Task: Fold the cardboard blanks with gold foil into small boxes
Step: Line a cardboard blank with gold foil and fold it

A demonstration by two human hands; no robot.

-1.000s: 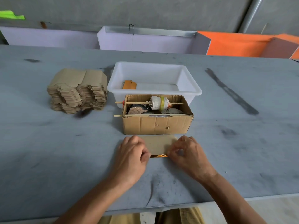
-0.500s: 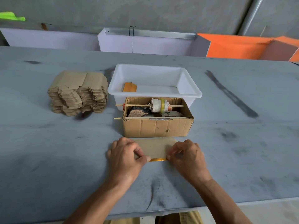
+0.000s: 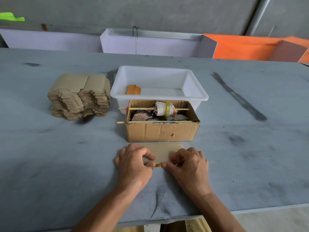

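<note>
A flat cardboard blank [image 3: 162,152] lies brown side up on the grey table, just in front of the open cardboard box. A sliver of its gold foil [image 3: 158,165] shows at the near edge between my thumbs. My left hand [image 3: 133,162] pinches the blank's left near edge, fingers curled over the top. My right hand [image 3: 189,163] pinches the right near edge the same way. A tall stack of unfolded blanks [image 3: 80,96] stands at the left. One gold folded piece [image 3: 133,89] lies in the white tub.
The white plastic tub [image 3: 197,91] stands behind an open cardboard box [image 3: 162,132] that holds two sticks, a wrapped spool and scraps. Purple and orange bins line the table's far edge. The table's near edge runs just below my wrists.
Both hands have slid the blank slightly toward me and my thumbs have closed in along its near edge. The view has shifted a little.
</note>
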